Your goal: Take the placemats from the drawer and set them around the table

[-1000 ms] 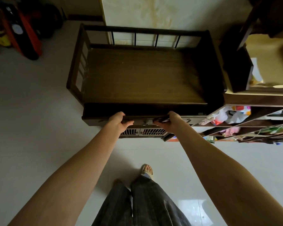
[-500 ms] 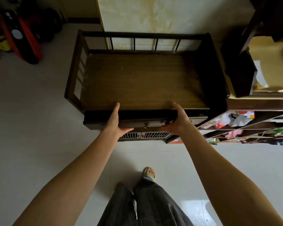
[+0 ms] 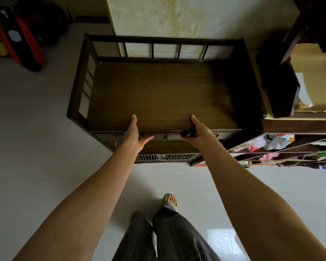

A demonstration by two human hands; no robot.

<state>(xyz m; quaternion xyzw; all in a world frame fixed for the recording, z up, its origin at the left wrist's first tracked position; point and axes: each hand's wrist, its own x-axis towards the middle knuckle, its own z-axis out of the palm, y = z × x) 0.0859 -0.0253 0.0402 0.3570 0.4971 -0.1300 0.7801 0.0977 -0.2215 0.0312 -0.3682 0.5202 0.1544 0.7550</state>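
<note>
Against the wall, both hands on the cabinet's front edge, drawer pushed in

Far left on the floor there's some red and black gear (image 3: 21, 40), can't make out what it is. Then the dark wooden cabinet (image 3: 158, 95) with rails round its back and sides. Left hand (image 3: 133, 133) lies flat over the front edge of the cabinet top, fingers straight, thumb splayed along the drawer (image 3: 166, 136) front, not gripping anything. Drawer's small knob sits between the hands. Right hand (image 3: 198, 131) also reaches over the front edge with fingers straight, and something small and black sits by its thumb; can't tell if it's pinched. No placemats showing anywhere, so can't tell where they are. Cluttered shelves (image 3: 282, 147) on the right.
</note>
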